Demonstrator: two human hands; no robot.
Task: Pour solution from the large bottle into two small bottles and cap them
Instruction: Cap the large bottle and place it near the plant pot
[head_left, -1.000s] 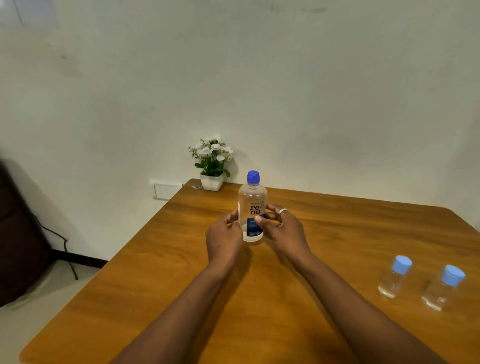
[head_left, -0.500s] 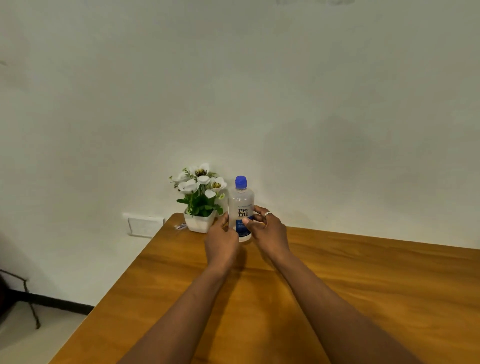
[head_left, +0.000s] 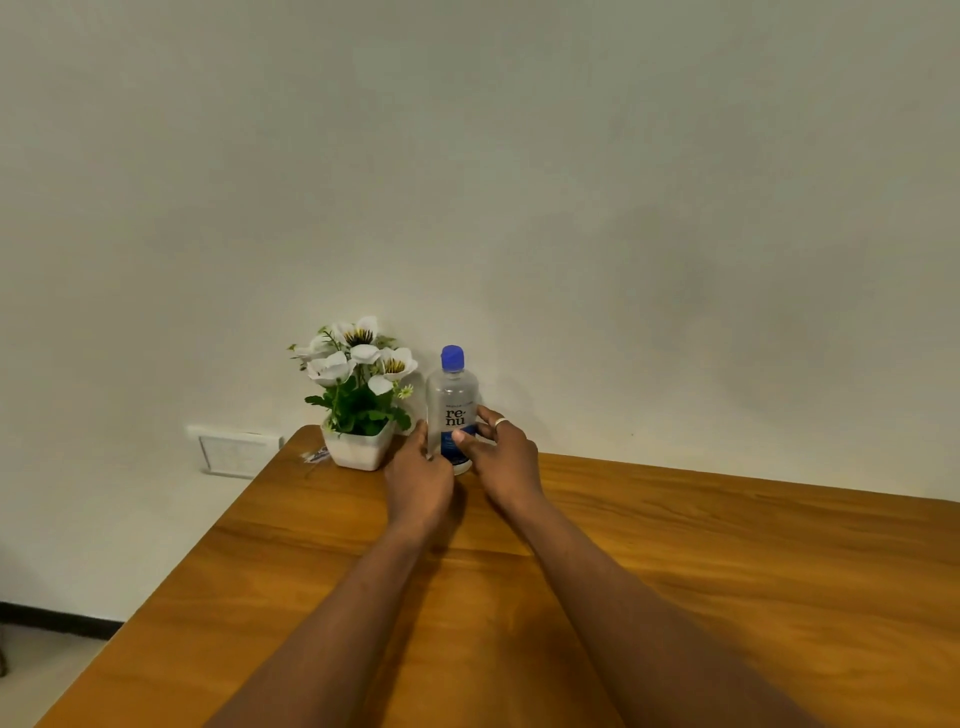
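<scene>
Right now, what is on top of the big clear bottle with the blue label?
A blue screw cap sits on the big clear bottle. Both hands cover its lower sides, so its base on the wooden table is mostly hidden.

Large bottles: one (head_left: 452, 408) — clear, upright, with a blue and white label.
Blue caps: one (head_left: 452, 357) — on the large bottle.
Hands: two, a left hand (head_left: 418, 475) and a right hand (head_left: 501, 460).
Rings: one (head_left: 500, 421), on the right hand.
Flower pots: one white pot (head_left: 358, 449).
White flowers: about five blooms (head_left: 358, 353); the exact number is hard to tell.
Tables: one wooden table (head_left: 727, 571).
Wall plates: one (head_left: 234, 453).
</scene>
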